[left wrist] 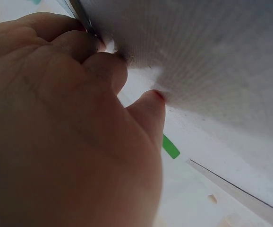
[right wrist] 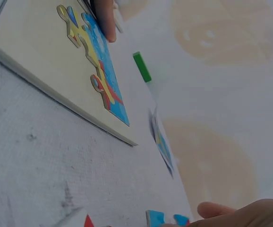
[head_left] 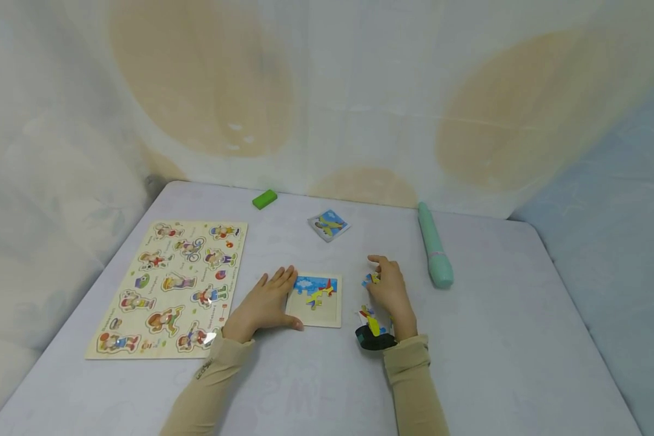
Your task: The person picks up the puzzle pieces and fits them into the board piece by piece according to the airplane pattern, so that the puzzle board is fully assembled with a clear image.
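A small wooden jigsaw board (head_left: 327, 318) lies flat on the table, its upper part filled with blue sky and part of a yellow and red airplane. My left hand (head_left: 267, 306) rests at its left edge with fingers spread, the thumb near the lower left corner. To the right of the board, my right hand (head_left: 390, 293) is over loose puzzle pieces (head_left: 368, 279), fingers slightly bent. More jigsaw pieces (head_left: 372, 324) lie nearer its wrist, by a black object (head_left: 373, 340). In the right wrist view, blue pieces (right wrist: 155, 218) show beside the fingers, which are partly cut off.
On the left lies a large wooden picture board (head_left: 182, 290) with cartoon sports figures. Farther back are a green block (head_left: 264, 199) and a small airplane picture card (head_left: 329, 225). A mint-green tapered object (head_left: 437, 248) lies to the right. Patterned cloth (head_left: 360, 91) hangs behind the table.
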Tool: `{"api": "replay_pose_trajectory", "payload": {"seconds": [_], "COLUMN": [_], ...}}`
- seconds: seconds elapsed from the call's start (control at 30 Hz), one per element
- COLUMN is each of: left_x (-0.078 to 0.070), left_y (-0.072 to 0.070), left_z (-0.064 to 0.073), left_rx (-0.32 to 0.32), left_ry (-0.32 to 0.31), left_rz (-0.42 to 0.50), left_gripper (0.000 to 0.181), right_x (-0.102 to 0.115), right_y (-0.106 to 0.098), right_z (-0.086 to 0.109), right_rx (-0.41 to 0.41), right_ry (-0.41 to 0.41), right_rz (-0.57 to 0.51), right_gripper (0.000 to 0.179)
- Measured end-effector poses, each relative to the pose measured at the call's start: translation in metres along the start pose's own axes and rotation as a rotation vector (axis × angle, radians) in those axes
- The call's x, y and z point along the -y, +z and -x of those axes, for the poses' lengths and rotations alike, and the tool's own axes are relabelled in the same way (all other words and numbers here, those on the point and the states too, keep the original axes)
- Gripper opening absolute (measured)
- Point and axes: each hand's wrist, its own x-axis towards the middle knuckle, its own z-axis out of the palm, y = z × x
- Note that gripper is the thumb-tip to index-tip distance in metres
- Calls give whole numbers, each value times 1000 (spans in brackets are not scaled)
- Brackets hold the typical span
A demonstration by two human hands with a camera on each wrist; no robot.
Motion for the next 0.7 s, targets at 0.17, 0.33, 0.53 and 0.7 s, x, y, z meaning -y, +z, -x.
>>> {"api": "replay_pose_trajectory", "payload": {"seconds": [0.17,0.33,0.53,0.7], "left_x": [0,0,0,0], "left_y": [0,1,1,0], "left_z": [0,0,0,0], "left_rx": [-1,1,2,-5], "left_ry": [-2,-4,-3,0], "left_rz": [3,9,8,11], "left_gripper": [117,116,116,116], "right_x": [1,1,0,2], "right_y": [3,5,5,4], "right_z": [-1,-2,-1,-1], "right_rx": [2,3,31,2], "right_ry": [29,49,57,20], "right_rz": [-60,-78,-114,-174], "right_gripper": [54,35,34,44]}}
